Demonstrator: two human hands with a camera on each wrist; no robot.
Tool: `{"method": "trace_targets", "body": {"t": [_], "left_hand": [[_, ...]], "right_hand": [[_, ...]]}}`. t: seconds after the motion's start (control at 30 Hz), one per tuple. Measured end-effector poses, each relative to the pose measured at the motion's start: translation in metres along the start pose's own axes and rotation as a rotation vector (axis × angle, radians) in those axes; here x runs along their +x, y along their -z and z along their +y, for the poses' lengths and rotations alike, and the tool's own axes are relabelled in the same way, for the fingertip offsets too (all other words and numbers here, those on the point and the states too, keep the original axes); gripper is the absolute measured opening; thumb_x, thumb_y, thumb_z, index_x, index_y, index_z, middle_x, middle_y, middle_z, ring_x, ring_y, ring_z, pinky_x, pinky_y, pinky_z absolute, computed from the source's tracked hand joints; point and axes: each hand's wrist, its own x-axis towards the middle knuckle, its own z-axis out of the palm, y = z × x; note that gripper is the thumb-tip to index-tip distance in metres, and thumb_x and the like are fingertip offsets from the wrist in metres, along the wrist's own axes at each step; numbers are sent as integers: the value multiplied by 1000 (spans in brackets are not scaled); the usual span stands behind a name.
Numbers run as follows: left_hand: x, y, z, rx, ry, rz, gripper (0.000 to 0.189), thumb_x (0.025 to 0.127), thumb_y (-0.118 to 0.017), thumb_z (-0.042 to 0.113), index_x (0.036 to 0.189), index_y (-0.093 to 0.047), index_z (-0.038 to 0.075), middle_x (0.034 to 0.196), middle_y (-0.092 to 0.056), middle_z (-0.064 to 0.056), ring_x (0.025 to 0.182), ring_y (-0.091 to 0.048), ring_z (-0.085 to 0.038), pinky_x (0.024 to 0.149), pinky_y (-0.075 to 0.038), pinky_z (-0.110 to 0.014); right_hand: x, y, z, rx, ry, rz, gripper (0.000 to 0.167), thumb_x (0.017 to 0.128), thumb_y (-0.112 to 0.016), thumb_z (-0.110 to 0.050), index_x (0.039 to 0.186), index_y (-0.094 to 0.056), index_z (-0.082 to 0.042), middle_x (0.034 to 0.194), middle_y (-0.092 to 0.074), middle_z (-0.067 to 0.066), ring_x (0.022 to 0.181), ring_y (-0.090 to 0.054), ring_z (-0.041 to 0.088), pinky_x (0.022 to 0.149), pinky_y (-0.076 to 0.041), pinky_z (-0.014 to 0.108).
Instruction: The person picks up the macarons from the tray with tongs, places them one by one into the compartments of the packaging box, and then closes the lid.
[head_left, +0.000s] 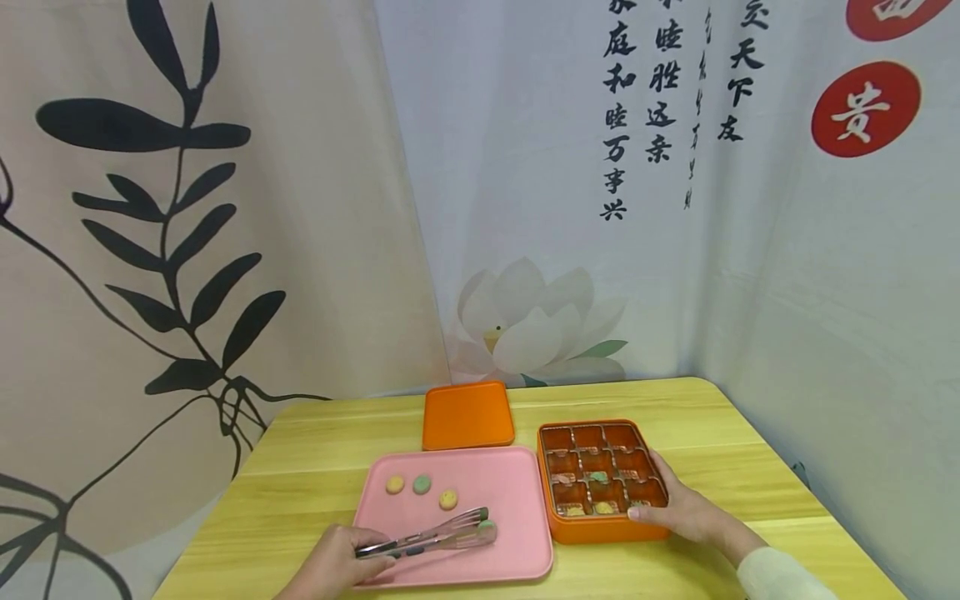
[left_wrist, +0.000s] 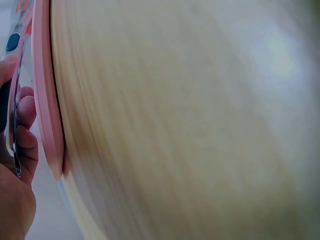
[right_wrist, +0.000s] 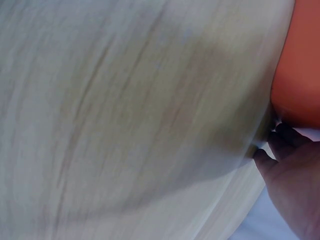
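Note:
My left hand (head_left: pixel 337 562) grips a pair of metal tongs (head_left: pixel 431 542) by the handle end, low over the pink tray (head_left: pixel 517 487). The tong ends, spread apart, reach a small green macaron-like piece (head_left: pixel 487 525), which they partly hide. Farther back on the tray lie two yellow pieces (head_left: pixel 448 500) and another green one (head_left: pixel 422 484). My right hand (head_left: pixel 690 510) holds the front right corner of an orange box (head_left: pixel 600 531), thumb at the front rim and fingers along the right side. A clear divider with several compartments fills the box; some nearer ones contain small coloured pieces.
An orange lid (head_left: pixel 467 415) lies flat behind the tray. Everything stands on a light wooden table (head_left: pixel 330 437), with the box right beside the tray's right edge. Printed cloth (head_left: pixel 322 208) hangs behind the table and along its right side.

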Motion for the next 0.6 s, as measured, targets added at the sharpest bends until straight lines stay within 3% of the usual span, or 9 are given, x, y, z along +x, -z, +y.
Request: {"method": "trace_targets", "body": {"t": [0.33,0.6], "left_hand": [[-2,-1,1,-78,32,-4,13,84,-80,14,93,-78,5,81,-73,-6,74,-69,-17,61,-56,-26],[-1,3,0,28,25,30,13,84,-80,20,91,-79,10,71,-67,0,67,-59,-13,55,-50,-22]], "right_hand": [[1,2,2,19,23,-29,110,92,-72,-23,155,16,-6,145,-32,39,122,-52,41,99,-42,51],[2,2,4,12,17,-23,111,92,-73,-24,155,17,-6,147,-29,39,123,-51,40,100,-41,51]]}}
